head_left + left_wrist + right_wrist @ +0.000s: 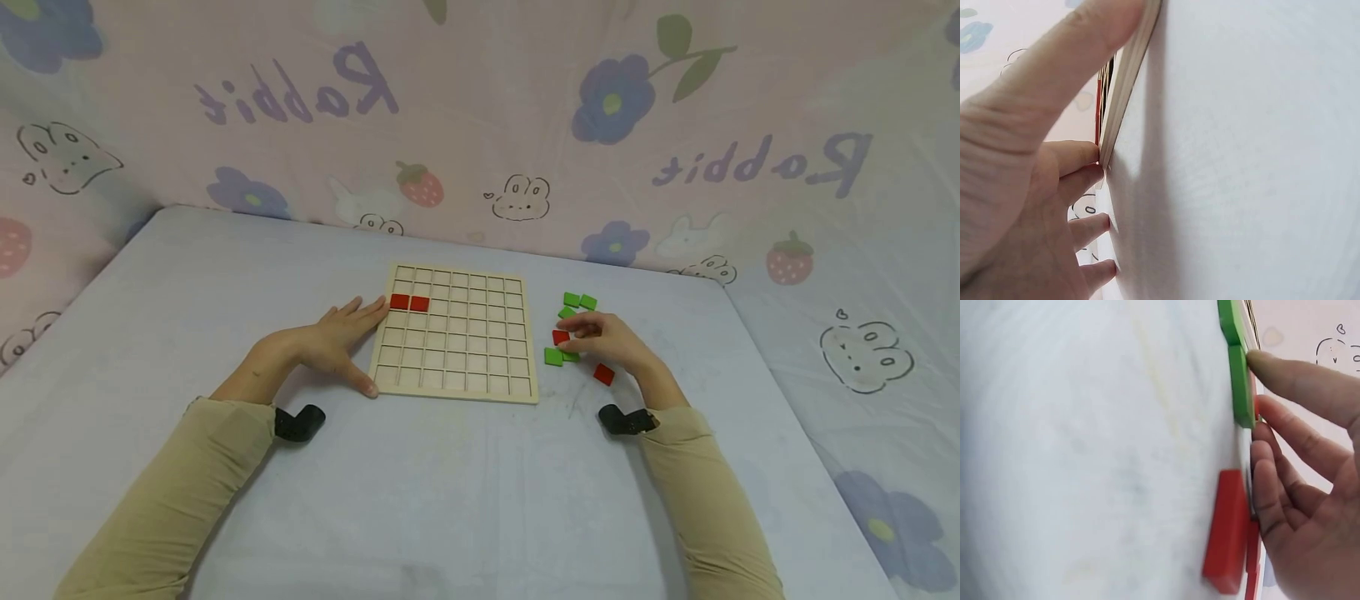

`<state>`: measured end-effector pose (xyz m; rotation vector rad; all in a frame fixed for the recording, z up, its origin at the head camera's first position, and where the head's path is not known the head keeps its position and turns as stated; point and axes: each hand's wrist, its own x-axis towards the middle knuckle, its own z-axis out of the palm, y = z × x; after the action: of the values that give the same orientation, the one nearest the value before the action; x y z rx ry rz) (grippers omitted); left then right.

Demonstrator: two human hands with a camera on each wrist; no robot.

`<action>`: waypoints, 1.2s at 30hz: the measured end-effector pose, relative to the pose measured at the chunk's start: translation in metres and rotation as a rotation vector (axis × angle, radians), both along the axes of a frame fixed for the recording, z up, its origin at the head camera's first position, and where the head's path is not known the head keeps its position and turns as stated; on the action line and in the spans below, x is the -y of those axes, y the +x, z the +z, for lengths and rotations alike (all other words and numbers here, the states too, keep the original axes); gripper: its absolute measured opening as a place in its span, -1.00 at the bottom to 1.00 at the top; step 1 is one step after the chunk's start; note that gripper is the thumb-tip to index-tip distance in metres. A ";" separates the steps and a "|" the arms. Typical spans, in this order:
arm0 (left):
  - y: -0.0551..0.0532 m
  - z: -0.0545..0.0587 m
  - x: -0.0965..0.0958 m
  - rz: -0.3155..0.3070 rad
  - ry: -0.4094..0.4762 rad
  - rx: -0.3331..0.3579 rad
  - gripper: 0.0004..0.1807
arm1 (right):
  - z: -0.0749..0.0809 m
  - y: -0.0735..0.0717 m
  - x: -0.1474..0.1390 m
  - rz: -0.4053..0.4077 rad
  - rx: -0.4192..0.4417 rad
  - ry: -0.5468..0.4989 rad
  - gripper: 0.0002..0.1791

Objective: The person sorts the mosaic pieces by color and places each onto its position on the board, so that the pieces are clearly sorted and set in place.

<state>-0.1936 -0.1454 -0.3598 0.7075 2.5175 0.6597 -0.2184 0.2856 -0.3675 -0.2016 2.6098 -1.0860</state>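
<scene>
A wooden grid board [457, 397] lies on the table. Two red square tiles [419, 304] sit side by side in cells at its left edge. My left hand [330, 342] is spread along that side, thumb at the near corner and fingertips touching the frame farther up. To the right of the board, my right hand [611, 340] has its thumb and index finger on either side of a red tile [560, 337], pinching it among green tiles [553, 357]. In the right wrist view the thumb hides part of that red tile, beside a green tile [1242, 387].
Loose green tiles [572, 299] lie just beyond my right hand. Another red tile [603, 374] rests nearer me, below the right palm. The white-covered table [450, 500] ends at a patterned cloth backdrop [465, 125].
</scene>
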 end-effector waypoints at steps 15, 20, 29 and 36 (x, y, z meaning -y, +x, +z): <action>0.001 0.000 0.001 0.002 -0.006 -0.004 0.40 | 0.000 -0.001 0.006 -0.019 -0.045 0.041 -0.59; 0.002 -0.001 0.003 0.002 -0.010 -0.002 0.39 | -0.001 -0.001 0.011 -0.024 -0.063 0.051 -0.62; 0.002 -0.004 0.003 -0.009 -0.003 -0.003 0.39 | -0.001 -0.002 0.011 0.004 -0.123 0.097 -0.62; 0.001 -0.004 0.001 -0.012 -0.007 -0.012 0.40 | 0.002 -0.005 0.011 -0.004 -0.121 0.058 -0.60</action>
<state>-0.1930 -0.1466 -0.3636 0.7259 2.5234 0.6438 -0.2231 0.2744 -0.3655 -0.2571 2.7454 -1.0281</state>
